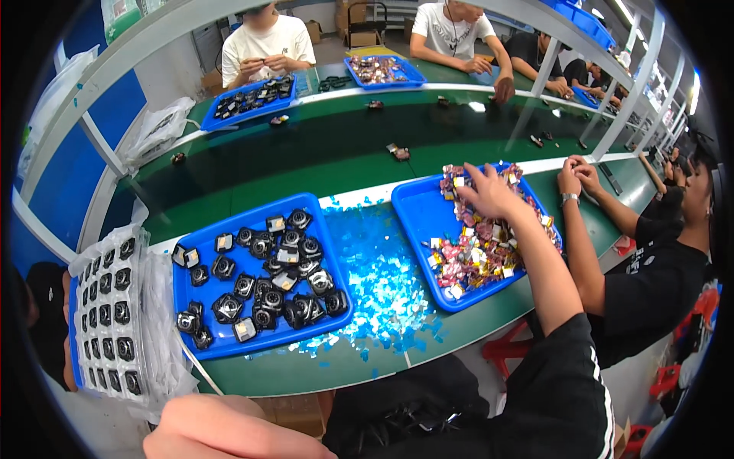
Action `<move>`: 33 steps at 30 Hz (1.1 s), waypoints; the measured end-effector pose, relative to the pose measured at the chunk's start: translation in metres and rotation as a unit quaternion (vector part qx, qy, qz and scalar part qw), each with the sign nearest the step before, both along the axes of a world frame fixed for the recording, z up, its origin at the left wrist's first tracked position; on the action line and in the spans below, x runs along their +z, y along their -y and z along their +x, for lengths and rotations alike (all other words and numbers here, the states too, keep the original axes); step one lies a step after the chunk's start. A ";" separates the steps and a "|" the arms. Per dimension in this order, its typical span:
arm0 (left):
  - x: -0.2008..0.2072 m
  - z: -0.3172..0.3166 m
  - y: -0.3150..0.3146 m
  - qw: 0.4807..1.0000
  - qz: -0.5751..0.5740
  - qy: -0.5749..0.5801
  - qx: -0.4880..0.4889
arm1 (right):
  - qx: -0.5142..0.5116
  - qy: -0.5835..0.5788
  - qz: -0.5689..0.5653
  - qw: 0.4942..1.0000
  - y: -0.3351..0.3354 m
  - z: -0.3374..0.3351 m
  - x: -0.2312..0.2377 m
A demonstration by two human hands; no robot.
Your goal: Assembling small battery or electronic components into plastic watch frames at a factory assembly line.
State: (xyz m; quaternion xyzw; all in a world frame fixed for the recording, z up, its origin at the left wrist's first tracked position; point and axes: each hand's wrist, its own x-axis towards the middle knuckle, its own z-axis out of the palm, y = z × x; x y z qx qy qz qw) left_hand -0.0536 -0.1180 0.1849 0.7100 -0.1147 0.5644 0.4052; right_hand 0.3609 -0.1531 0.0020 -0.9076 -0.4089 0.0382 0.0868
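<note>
My right hand (489, 193) reaches over the blue tray (419, 218) on the right, its fingers spread above a heap of small pinkish wired parts (482, 239) with white and yellow patches. I cannot make out anything held in it. At the lower left edge, only a bent bare stretch of my left arm (229, 428) shows, and that hand is out of sight. Nearer to this arm, another blue tray (264, 346) holds several black, round-faced, camera-like housings (227, 307), some with pale square pieces.
Blue film scraps (386, 298) litter the bench between the trays. A clear blister tray (107, 321) of black units stands at the left. A dark green belt (306, 145) carries scattered parts. Co-workers sit across and at my right; white frame posts (638, 84) rise beyond.
</note>
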 end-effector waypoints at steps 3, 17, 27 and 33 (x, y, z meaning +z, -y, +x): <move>-0.008 -0.018 -0.055 0.972 0.169 -0.028 -0.163 | 0.089 -0.003 -0.024 0.996 0.009 -0.019 0.004; -0.165 0.002 -0.128 0.761 0.150 -0.465 0.428 | 0.210 -0.012 0.239 0.948 0.051 -0.039 0.054; -0.180 0.006 -0.127 0.742 0.140 -0.530 0.386 | -0.043 0.037 -0.002 0.998 0.156 -0.012 0.031; -0.183 0.006 -0.124 0.750 0.155 -0.512 0.389 | -0.021 0.030 0.034 0.999 0.116 -0.010 0.017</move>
